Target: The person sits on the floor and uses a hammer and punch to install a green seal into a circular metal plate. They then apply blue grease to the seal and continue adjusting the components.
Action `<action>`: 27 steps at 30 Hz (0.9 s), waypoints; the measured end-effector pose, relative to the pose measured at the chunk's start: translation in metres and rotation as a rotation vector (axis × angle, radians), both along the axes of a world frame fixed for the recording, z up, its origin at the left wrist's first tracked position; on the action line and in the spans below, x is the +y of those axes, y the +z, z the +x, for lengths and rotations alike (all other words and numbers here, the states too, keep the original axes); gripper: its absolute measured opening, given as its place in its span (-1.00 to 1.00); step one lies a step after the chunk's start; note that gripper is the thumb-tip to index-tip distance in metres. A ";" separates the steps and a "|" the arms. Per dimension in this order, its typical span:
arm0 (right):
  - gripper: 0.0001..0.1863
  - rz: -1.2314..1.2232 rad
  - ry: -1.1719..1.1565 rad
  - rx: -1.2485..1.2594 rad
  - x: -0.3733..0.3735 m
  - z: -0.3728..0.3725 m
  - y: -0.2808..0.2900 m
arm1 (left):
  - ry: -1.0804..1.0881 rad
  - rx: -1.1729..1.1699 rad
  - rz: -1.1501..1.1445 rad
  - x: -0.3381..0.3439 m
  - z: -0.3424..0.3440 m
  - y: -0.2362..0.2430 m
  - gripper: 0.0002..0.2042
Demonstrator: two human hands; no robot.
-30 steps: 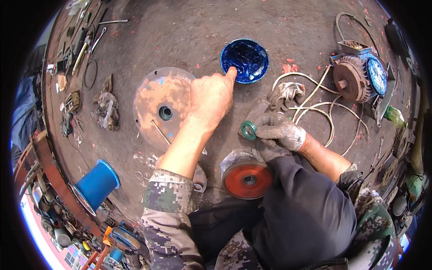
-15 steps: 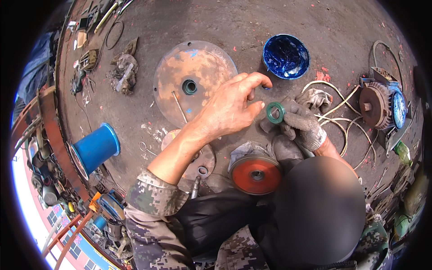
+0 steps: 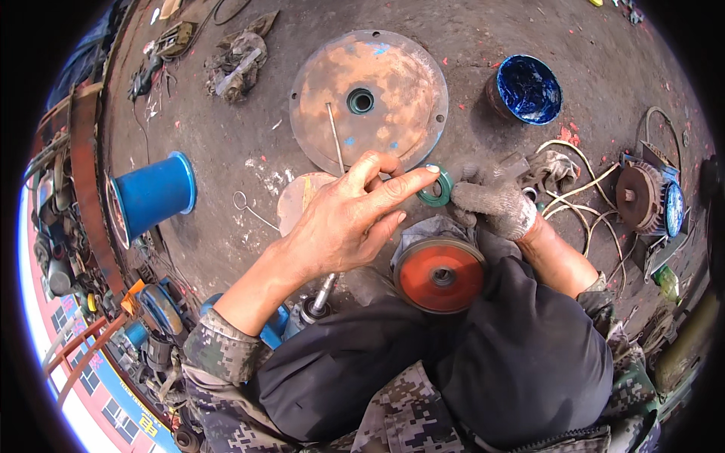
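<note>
My gloved right hand (image 3: pixel 495 205) is closed on a green ring-shaped oil seal (image 3: pixel 434 201), gripping its right edge. My bare left hand (image 3: pixel 351 211) has its fingers apart, with the index finger stretched out to the seal's upper rim; that fingertip appears to touch it. Below the seal, an orange-red round disc (image 3: pixel 419 278) with a hub in its middle rests by my knees. Beyond my left hand lies a large rusty round plate (image 3: pixel 408 75) with a central bore. A bucket (image 3: pixel 531 87) smeared inside with blue grease or paint stands at the far right.
A thin metal rod (image 3: pixel 336 136) leans across the plate's near edge. Left stands a blue spool-shaped drum (image 3: pixel 157 195). On the right are a finned motor (image 3: pixel 638 198), loose pale cable (image 3: pixel 574 202) and a grey rag (image 3: pixel 555 167). A metal shaft (image 3: pixel 323 294) shows beside my left knee.
My left index finger has straightened and come to the seal's rim; earlier the hand hovered apart from it. The seal is turned more upright toward my left hand. The whole view has shifted.
</note>
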State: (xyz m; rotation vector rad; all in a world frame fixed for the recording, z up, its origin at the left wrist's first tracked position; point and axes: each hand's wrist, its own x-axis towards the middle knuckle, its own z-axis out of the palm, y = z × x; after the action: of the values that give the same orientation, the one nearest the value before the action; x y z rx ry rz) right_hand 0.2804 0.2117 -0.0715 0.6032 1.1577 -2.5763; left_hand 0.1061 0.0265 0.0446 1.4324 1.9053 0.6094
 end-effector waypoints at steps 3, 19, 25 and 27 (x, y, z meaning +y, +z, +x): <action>-0.66 -0.029 0.060 0.017 -0.003 0.000 0.002 | 0.109 -0.106 0.081 -0.009 0.007 -0.012 -0.37; -0.63 -0.170 0.130 0.059 -0.019 0.001 0.000 | 0.139 -0.090 0.082 -0.031 0.006 -0.017 -0.44; -0.60 -0.221 0.070 0.008 -0.019 -0.002 0.001 | 0.162 -0.073 0.144 -0.029 0.004 -0.025 -0.50; -0.62 -0.207 0.120 0.025 -0.013 -0.003 0.001 | 0.184 -0.098 0.150 -0.028 0.004 -0.027 -0.50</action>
State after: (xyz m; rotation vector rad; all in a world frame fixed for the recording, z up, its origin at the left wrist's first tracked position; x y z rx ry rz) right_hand 0.2771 0.1988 -0.0706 0.4430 0.8892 -2.5638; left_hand 0.1102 -0.0011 0.0179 1.2997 1.9608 0.9098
